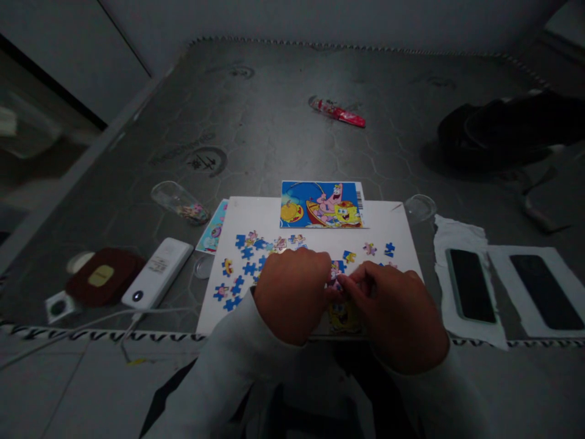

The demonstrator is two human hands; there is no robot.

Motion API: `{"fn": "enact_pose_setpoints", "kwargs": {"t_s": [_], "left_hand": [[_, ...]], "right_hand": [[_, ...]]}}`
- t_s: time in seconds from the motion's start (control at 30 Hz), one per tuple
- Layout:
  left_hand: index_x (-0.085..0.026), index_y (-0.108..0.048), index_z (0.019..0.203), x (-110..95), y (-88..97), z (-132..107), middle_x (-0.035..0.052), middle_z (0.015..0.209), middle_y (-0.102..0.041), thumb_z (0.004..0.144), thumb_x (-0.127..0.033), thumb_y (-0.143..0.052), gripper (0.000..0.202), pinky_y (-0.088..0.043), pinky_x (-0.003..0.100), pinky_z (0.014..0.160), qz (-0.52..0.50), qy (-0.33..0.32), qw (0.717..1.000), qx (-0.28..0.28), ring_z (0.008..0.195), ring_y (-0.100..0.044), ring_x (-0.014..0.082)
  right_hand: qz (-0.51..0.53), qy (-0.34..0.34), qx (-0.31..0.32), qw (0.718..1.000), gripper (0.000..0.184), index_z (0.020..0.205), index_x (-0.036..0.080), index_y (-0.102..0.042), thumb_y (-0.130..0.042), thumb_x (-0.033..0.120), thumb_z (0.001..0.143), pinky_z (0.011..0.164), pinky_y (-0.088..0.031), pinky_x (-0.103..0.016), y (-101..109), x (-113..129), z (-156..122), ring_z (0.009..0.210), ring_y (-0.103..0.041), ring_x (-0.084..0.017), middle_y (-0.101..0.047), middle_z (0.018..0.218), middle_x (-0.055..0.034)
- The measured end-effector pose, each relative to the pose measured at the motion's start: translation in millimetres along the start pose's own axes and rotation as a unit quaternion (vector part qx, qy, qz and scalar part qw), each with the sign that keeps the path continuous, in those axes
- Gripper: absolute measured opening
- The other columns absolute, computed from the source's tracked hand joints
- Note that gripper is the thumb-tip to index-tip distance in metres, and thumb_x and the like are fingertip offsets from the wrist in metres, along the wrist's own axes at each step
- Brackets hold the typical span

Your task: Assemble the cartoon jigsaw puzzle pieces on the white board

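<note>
Both hands meet over a white board strewn with small jigsaw pieces. My left hand is closed, its fingertips at a pink and purple jigsaw piece. From the other side my right hand pinches near that same piece with thumb and forefinger. Below them lies a yellow joined section with a cartoon face, partly covered. Mostly blue loose pieces spread left of my left hand, and a yellow piece lies above my right. A picture card with cartoon figures rests at the board's far edge.
Left of the board are a clear tube with small bits inside, a white power bank with a cable, and a brown case. Two phones lie rightward on white sheets. A red packet and a dark bag sit farther back.
</note>
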State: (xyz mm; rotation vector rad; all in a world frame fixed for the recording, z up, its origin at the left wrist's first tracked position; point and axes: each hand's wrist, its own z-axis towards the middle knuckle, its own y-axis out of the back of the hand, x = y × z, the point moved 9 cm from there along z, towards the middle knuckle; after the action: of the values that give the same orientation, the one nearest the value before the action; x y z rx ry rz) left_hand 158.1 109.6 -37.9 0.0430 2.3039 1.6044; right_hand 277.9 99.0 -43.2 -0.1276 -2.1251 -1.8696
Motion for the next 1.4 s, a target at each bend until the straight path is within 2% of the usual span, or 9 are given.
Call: {"fn": "enact_pose_setpoints", "kwargs": {"t_s": [0.23, 0.47, 0.63, 0.77, 1.0, 1.2, 1.4], "left_hand": [[-0.022, -0.069, 0.088, -2, 1.3, -1, 0.0037, 0.079, -0.072, 0.082, -0.050, -0.071, 0.029, -0.048, 0.037, 0.065, 0.002, -0.005, 1.000, -0.006, 0.078, -0.069, 0.0287], [-0.022, -0.070, 0.088, -1, 1.2, -1, 0.0037, 0.078, -0.071, 0.085, -0.054, -0.066, 0.033, -0.046, 0.035, 0.063, 0.008, 0.000, 1.000, 0.006, 0.073, -0.068, 0.0265], [-0.021, -0.071, 0.089, 1, -0.9, 1, 0.0054, 0.080, -0.071, 0.087, -0.055, -0.063, 0.035, -0.043, 0.034, 0.060, 0.021, 0.011, 1.000, 0.017, 0.070, -0.067, 0.0262], [-0.023, -0.070, 0.089, 1, -1.4, 1, 0.0049, 0.082, -0.072, 0.086, -0.052, -0.065, 0.030, -0.043, 0.035, 0.059, 0.025, 0.032, 0.999, 0.037, 0.068, -0.067, 0.0269], [-0.026, -0.069, 0.084, 2, -4.1, 4, 0.0019, 0.069, -0.067, 0.086, -0.051, -0.064, 0.025, -0.035, 0.034, 0.051, 0.042, 0.054, 0.996, 0.053, 0.062, -0.066, 0.0282], [-0.028, -0.068, 0.082, 5, -8.7, 5, -0.0001, 0.064, -0.065, 0.081, -0.050, -0.069, 0.022, -0.032, 0.033, 0.050, 0.054, 0.070, 0.995, 0.055, 0.058, -0.064, 0.0264], [-0.026, -0.067, 0.083, 5, -9.6, 6, 0.0013, 0.065, -0.065, 0.085, -0.047, -0.065, 0.021, -0.027, 0.032, 0.050, 0.044, 0.071, 0.995, 0.060, 0.058, -0.064, 0.0249]], "right_hand": [[0.034, -0.022, 0.011, 0.999, 0.020, 0.077, 0.026, -0.065, -0.064, 0.041, 0.090, 0.065, -0.031, -0.034, 7, -11, -1, 0.062, -0.057, -0.019, -0.063, 0.066, 0.0041], [0.053, -0.025, 0.035, 0.998, 0.006, 0.086, 0.030, -0.070, -0.068, 0.035, 0.088, 0.066, -0.034, -0.033, 0, -13, 3, 0.068, -0.061, -0.019, -0.065, 0.069, 0.0052], [0.057, -0.030, 0.050, 0.997, 0.007, 0.084, 0.029, -0.070, -0.069, 0.035, 0.088, 0.066, -0.035, -0.034, -4, -13, 4, 0.070, -0.062, -0.020, -0.065, 0.067, 0.0050], [0.061, -0.039, 0.056, 0.996, 0.006, 0.086, 0.032, -0.072, -0.068, 0.036, 0.088, 0.073, -0.036, -0.037, -3, -13, 3, 0.075, -0.065, -0.021, -0.070, 0.072, 0.0062], [0.044, -0.058, 0.038, 0.997, 0.013, 0.095, 0.032, -0.073, -0.071, 0.041, 0.085, 0.075, -0.037, -0.040, -1, -11, 0, 0.079, -0.066, -0.023, -0.074, 0.084, 0.0044], [0.000, -0.050, 0.013, 0.999, 0.015, 0.094, 0.030, -0.073, -0.068, 0.042, 0.085, 0.064, -0.037, -0.038, -1, -4, -5, 0.070, -0.063, -0.024, -0.073, 0.080, 0.0004], [0.006, -0.074, 0.012, 0.997, 0.014, 0.083, 0.031, -0.072, -0.065, 0.043, 0.086, 0.055, -0.034, -0.034, -4, -7, -6, 0.062, -0.061, -0.023, -0.071, 0.068, 0.0009]]}}
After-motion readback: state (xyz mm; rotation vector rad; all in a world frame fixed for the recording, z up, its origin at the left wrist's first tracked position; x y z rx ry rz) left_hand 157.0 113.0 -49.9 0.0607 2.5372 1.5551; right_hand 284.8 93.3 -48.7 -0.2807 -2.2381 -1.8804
